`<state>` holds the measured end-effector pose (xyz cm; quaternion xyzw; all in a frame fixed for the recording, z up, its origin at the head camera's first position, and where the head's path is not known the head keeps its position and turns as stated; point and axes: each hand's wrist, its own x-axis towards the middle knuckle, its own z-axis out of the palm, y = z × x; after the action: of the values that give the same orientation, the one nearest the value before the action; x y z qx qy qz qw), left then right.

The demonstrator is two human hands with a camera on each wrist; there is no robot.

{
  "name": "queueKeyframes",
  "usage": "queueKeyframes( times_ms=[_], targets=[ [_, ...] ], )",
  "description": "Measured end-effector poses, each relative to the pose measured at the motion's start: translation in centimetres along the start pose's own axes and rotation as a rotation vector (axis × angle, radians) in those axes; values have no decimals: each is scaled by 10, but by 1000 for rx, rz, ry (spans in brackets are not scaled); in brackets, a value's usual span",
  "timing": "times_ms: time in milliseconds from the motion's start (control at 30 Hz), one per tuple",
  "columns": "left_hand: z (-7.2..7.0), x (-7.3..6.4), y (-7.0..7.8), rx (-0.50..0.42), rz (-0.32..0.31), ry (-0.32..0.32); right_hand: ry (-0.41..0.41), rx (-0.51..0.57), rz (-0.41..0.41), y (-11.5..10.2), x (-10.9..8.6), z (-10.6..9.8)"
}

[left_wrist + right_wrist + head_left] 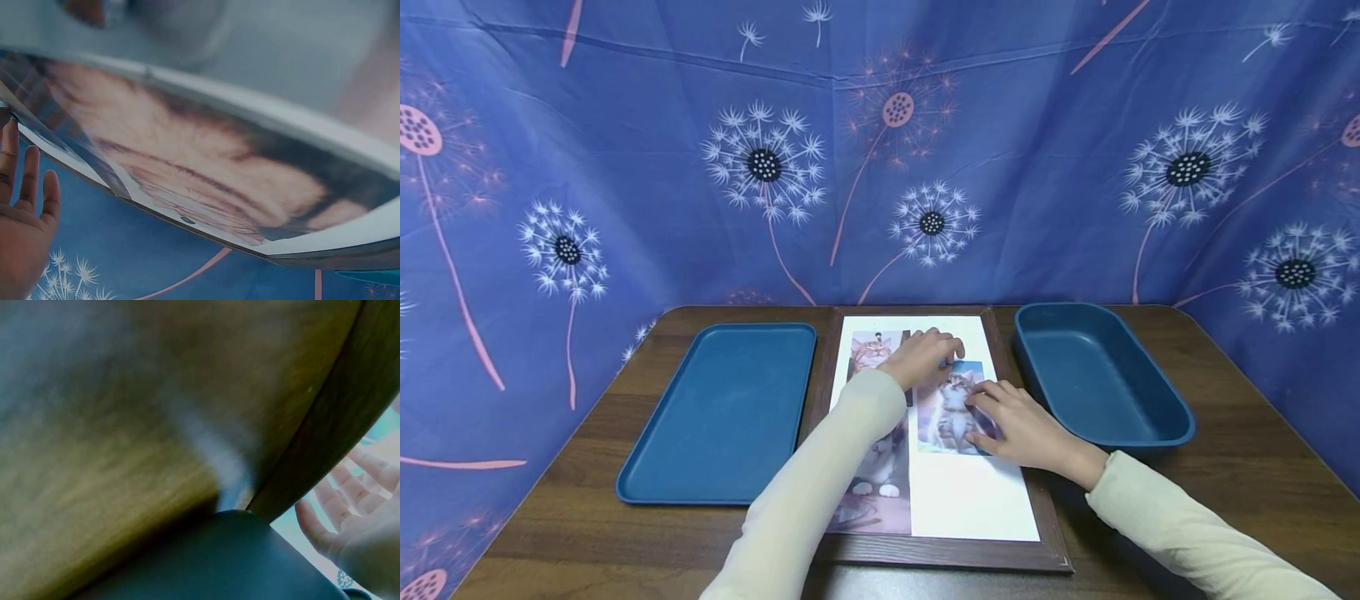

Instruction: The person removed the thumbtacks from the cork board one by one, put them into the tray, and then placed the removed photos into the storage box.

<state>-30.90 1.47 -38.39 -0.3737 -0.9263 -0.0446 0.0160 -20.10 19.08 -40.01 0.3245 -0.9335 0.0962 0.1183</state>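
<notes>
Below the right hand's (1026, 427) spread fingers, the kitten picture's (953, 417) edge met bare board (977, 504); only left wrist showed the left hand's (25, 231) fingers extended, grip unclear.

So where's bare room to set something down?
Bare: the tray, left of the framed board; the basin, right of it; the white area between the small kitten picture and lower rim. Crowded: around that picture, under the left hand and right hand.

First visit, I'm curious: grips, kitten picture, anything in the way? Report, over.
Left-hand grip at top edge of kitten picture, right-hand grip at its right side. Picture on white board. Left sleeve crosses other cat pictures.
</notes>
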Motion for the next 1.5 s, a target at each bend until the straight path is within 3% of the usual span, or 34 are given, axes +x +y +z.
queueKeyframes(
  times_ms=[233, 467, 867, 1500],
  targets=[
    [1, 1, 0, -37, 5, 4, -1, -2, 3, 0, 0, 0],
    [1, 4, -1, -4, 58, 46, -10, 1, 12, -2, 0, -1],
    [0, 6, -4, -27, 48, 35, 3, -1, -5, -1, 1, -2],
    [-2, 9, -1, 15, 13, -15, -1, 7, 1, -3, 2, -2]
  ],
)
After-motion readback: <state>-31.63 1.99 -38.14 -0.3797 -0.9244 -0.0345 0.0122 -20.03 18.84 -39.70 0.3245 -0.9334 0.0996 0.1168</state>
